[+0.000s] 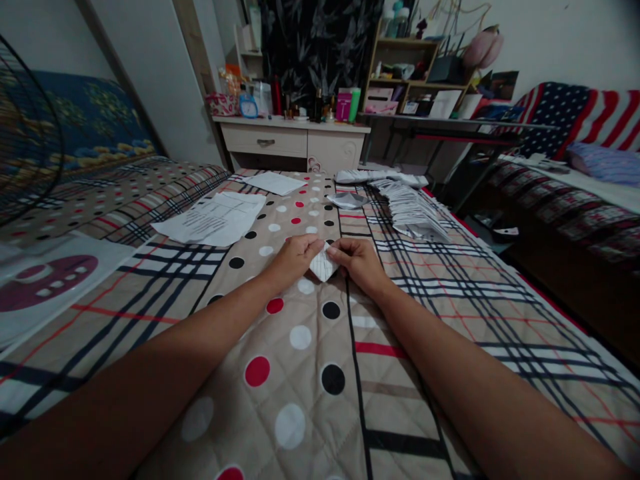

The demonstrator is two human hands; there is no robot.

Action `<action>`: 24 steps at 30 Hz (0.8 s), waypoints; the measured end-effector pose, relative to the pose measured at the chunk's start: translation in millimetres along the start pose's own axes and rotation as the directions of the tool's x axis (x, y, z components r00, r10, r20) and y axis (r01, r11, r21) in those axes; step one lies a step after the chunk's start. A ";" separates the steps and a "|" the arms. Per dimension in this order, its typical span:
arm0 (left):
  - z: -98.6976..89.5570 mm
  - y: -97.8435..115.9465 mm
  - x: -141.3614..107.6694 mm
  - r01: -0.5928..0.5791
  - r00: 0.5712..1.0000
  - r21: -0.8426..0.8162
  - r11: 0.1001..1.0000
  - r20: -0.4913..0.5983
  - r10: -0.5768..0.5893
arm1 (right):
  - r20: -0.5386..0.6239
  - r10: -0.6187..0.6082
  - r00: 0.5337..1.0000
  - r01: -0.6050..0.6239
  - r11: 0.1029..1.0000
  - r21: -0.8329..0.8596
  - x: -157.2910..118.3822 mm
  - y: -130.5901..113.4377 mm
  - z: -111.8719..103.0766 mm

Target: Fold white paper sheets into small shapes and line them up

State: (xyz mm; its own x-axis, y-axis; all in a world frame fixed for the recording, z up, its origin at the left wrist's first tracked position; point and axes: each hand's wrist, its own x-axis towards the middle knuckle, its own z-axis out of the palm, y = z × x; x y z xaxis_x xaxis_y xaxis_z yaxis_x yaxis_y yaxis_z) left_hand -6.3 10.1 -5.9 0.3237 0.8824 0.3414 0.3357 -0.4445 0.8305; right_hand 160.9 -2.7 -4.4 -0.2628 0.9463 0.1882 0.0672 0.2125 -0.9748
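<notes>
On the quilted bed (270, 413), left hand (295, 256) and right hand (362, 263) pinch opposite sides of folded paper (324, 268), tip away from the far edge.

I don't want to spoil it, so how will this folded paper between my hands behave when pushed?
The folded paper is probably light, being a small piece pinched by fingers. Its folds may make it stiffer than the open printed sheet. It could drag slightly on the quilted bedspread.
</notes>
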 end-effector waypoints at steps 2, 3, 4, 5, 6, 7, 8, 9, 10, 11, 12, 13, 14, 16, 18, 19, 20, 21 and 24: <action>0.1 0.9 -0.3 0.046 0.998 0.062 0.997 -0.043 -0.043 | 0.022 -0.012 1.000 0.013 0.999 -0.034 0.4 1.5 0.1; 0.1 1.9 -1.1 0.087 0.996 0.064 0.994 -0.042 -0.084 | 0.029 -0.020 0.999 0.021 0.999 -0.048 0.7 2.3 0.1; -0.1 3.2 -2.1 0.129 0.991 0.054 0.990 -0.031 -0.127 | 0.034 -0.026 0.999 0.028 0.998 -0.060 1.0 3.1 0.1; -0.3 4.5 -3.1 0.165 0.986 0.041 0.986 -0.020 -0.164 | 0.036 -0.030 0.999 0.032 0.997 -0.069 1.2 3.7 0.2; -0.6 5.7 -4.0 0.192 0.981 0.030 0.981 -0.011 -0.192 | 0.037 -0.031 0.999 0.034 0.997 -0.073 1.3 4.0 0.3; -1.0 6.6 -4.7 0.210 0.978 0.020 0.977 -0.008 -0.210 | 0.036 -0.032 0.999 0.034 0.997 -0.070 1.2 4.1 0.6; -1.4 7.3 -5.0 0.222 0.975 0.008 0.975 -0.012 -0.222 | 0.030 -0.031 0.999 0.033 0.997 -0.063 1.0 3.9 0.8; -1.8 7.6 -4.9 0.230 0.973 -0.012 0.973 -0.021 -0.230 | 0.021 -0.029 0.999 0.030 0.998 -0.053 0.7 3.4 1.2; -2.0 7.8 -4.4 0.237 0.971 -0.044 0.971 -0.027 -0.238 | 0.005 -0.025 1.000 0.026 0.999 -0.043 0.3 2.8 1.4; -2.1 7.9 -3.8 0.241 0.969 -0.088 0.967 -0.028 -0.244 | -0.017 -0.021 1.000 0.020 0.999 -0.037 -0.1 2.2 1.6; -2.0 8.0 -2.9 0.240 0.969 -0.139 0.961 -0.024 -0.245 | -0.044 -0.016 0.999 0.015 0.999 -0.035 -0.3 1.6 1.5; -1.9 8.3 -2.1 0.236 0.970 -0.191 0.953 -0.011 -0.243 | -0.076 -0.013 0.997 0.010 0.999 -0.038 -0.4 1.1 1.3; -1.7 8.7 -1.3 0.237 0.970 -0.237 0.942 0.008 -0.242 | -0.108 -0.011 0.994 0.006 0.999 -0.042 -0.4 0.7 0.9; -1.4 10.3 -0.2 0.266 0.963 -0.285 0.921 0.050 -0.263 | -0.152 -0.009 0.988 0.001 0.999 -0.053 -0.1 0.3 0.1; -1.5 11.8 -0.2 0.310 0.951 -0.273 0.911 0.074 -0.301 | -0.162 -0.009 0.987 0.000 0.998 -0.056 0.2 0.0 -0.2; -1.7 12.3 -0.4 0.324 0.946 -0.256 0.911 0.075 -0.316 | -0.160 -0.007 0.987 -0.001 0.999 -0.053 0.2 -0.1 0.0; -2.0 12.6 -0.8 0.328 0.944 -0.236 0.915 0.071 -0.321 | -0.156 -0.002 0.988 -0.005 0.999 -0.049 0.2 -0.3 0.4; -2.5 12.7 -1.2 0.325 0.946 -0.215 0.921 0.066 -0.318 | -0.152 0.003 0.988 -0.010 0.999 -0.045 0.1 -0.4 1.0; -3.9 12.4 -2.3 0.308 0.951 -0.177 0.935 0.038 -0.306 | -0.142 0.011 0.990 -0.016 0.999 -0.038 -0.2 -1.0 2.4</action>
State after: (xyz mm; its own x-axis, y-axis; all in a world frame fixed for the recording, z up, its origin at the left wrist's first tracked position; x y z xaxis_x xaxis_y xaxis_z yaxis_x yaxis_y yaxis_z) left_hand -6.2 3.1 5.3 0.2392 0.9695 0.0540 0.2567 -0.1168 0.9594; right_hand 158.6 -3.7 -3.8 -0.1231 0.9735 0.1930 0.1083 0.2064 -0.9724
